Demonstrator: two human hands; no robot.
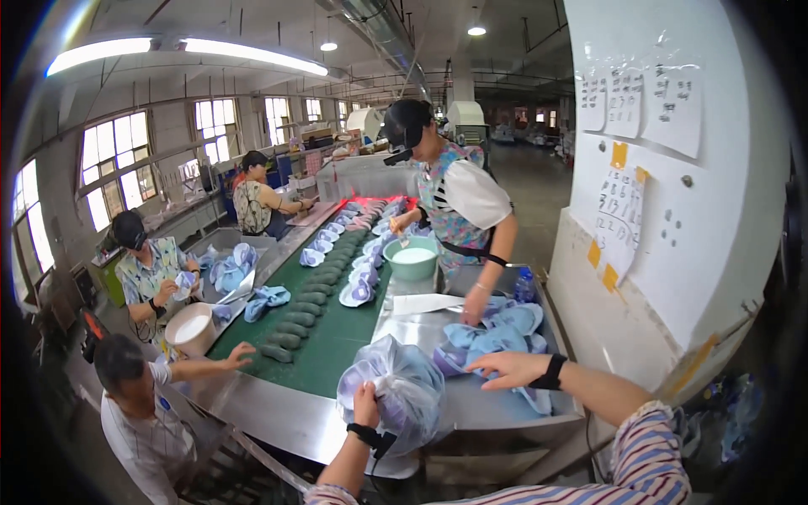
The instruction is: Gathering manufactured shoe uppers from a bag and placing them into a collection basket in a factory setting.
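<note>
My left hand (366, 406) is closed on a clear plastic bag (410, 391) filled with pale blue and purple pieces that look like shoe uppers. The bag is at the near end of the green conveyor belt. Over on the right, my right hand (507, 369) reaches out with its fingers apart and nothing visibly held. Just beyond and below it lies a heap of light blue fabric shoe uppers (497, 337) on a metal table. A co-worker's hand (476, 303) touches the far side of that same heap.
Dark shoe lasts (296, 330) run in a line along the green belt (324, 370), with uppers beside them. A green basin (411, 257) of white liquid stands by the co-worker, a blue bottle (524, 286) behind the heap. Another person's hand (240, 356) reaches over the belt's left edge.
</note>
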